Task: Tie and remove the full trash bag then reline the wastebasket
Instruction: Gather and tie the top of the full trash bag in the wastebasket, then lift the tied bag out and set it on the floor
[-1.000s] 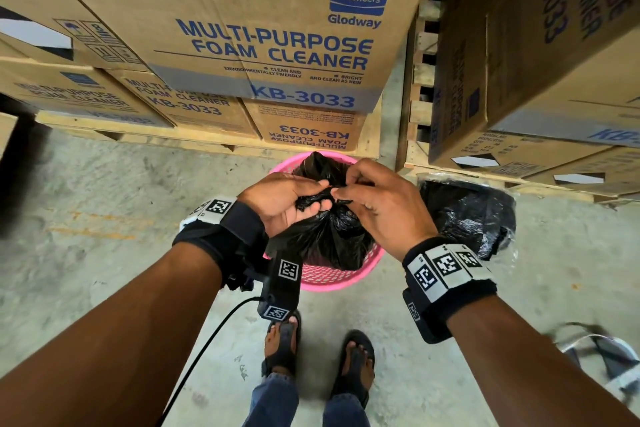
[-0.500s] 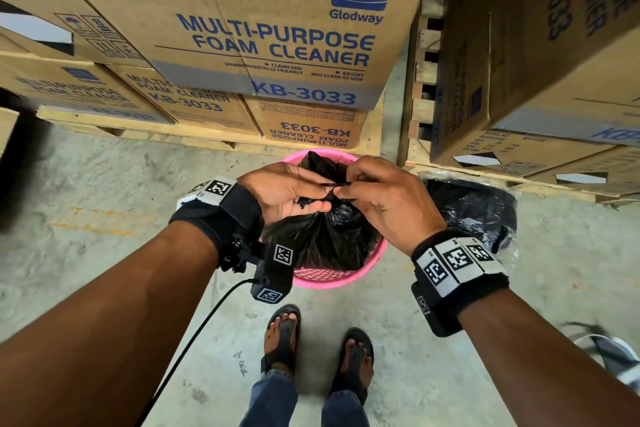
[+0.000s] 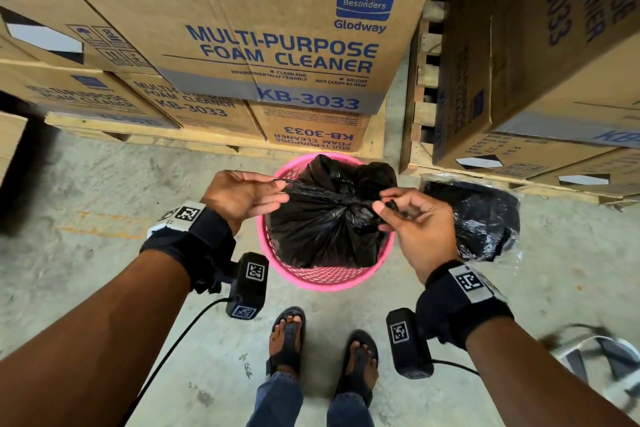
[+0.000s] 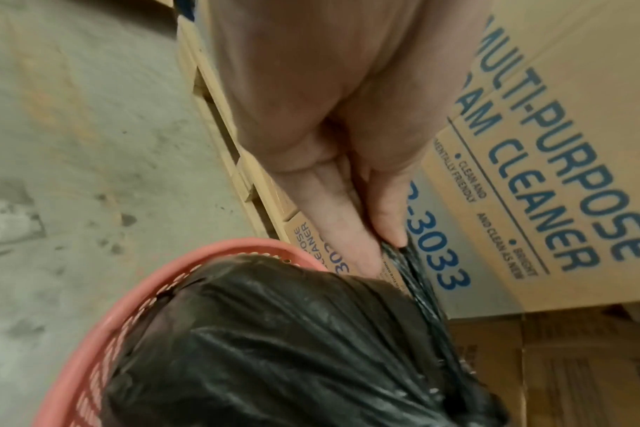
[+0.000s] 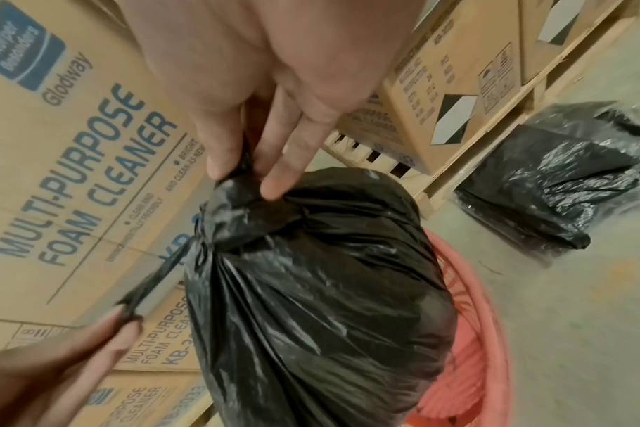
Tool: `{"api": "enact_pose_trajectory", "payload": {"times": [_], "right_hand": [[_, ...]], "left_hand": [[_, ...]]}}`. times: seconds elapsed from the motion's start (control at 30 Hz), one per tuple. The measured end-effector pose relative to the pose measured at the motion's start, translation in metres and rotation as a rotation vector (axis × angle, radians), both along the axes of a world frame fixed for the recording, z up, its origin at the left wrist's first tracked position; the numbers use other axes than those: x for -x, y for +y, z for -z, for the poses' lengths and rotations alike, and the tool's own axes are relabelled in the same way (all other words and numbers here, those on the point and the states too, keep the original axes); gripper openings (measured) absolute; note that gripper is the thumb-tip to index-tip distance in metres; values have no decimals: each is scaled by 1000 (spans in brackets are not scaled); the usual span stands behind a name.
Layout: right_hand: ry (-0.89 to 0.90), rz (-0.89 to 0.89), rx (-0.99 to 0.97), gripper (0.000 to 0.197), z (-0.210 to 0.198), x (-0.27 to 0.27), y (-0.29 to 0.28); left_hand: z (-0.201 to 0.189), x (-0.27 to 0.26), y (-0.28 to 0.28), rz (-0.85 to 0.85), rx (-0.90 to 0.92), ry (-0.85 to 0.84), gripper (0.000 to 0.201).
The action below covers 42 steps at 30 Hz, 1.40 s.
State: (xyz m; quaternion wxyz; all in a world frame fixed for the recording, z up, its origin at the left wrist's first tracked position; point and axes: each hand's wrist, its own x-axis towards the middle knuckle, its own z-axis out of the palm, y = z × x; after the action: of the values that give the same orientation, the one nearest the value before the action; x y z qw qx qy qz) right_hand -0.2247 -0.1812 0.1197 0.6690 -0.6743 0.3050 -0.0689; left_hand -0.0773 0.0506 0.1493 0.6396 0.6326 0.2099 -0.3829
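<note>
A full black trash bag (image 3: 325, 225) sits in a pink mesh wastebasket (image 3: 325, 279) on the concrete floor. Its top is gathered into a knot near the middle (image 3: 346, 204). My left hand (image 3: 273, 189) pinches one twisted black end of the bag, stretched out to the left. My right hand (image 3: 388, 206) pinches the other end on the right side of the knot. In the left wrist view the left hand (image 4: 395, 245) holds the taut strand above the bag (image 4: 293, 346). In the right wrist view the right hand (image 5: 238, 176) pinches plastic at the knot on the bag (image 5: 311, 289).
Stacked cardboard boxes (image 3: 277, 28) on wooden pallets (image 3: 207, 146) stand right behind the wastebasket and to the right (image 3: 536, 62). A black plastic bundle in clear wrap (image 3: 485, 218) lies on the floor to the right. My sandalled feet (image 3: 322, 340) stand just in front of the basket.
My hands, which were close together over the bag's top, have pulled apart sideways, drawing the two ends out and tightening the knot.
</note>
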Motion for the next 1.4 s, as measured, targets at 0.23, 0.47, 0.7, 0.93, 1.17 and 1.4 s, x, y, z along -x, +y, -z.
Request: {"api": "enact_pose_trajectory", "payload": {"times": [0.23,0.47,0.7,0.93,1.17,1.4], "right_hand": [[39,-189,15,21,1,-17,16],[158,-567,447,48,6,-45,40],[246,-907,1008,42,-5,-69,52],[291,-1112,1035,45,-21,-79,58],[302,-1198,1169,33,-41,-91,60],[250,-1196,1230,24,-86,-89,57]], "left_hand": [[-25,20,-11,77,159,-152,34],[-43,19,-20,189,173,-196,22],[-46,6,0,175,149,-224,16],[-46,3,27,92,141,-255,16],[-49,9,45,-50,134,-255,24],[-53,55,71,-133,-123,-240,49]]}}
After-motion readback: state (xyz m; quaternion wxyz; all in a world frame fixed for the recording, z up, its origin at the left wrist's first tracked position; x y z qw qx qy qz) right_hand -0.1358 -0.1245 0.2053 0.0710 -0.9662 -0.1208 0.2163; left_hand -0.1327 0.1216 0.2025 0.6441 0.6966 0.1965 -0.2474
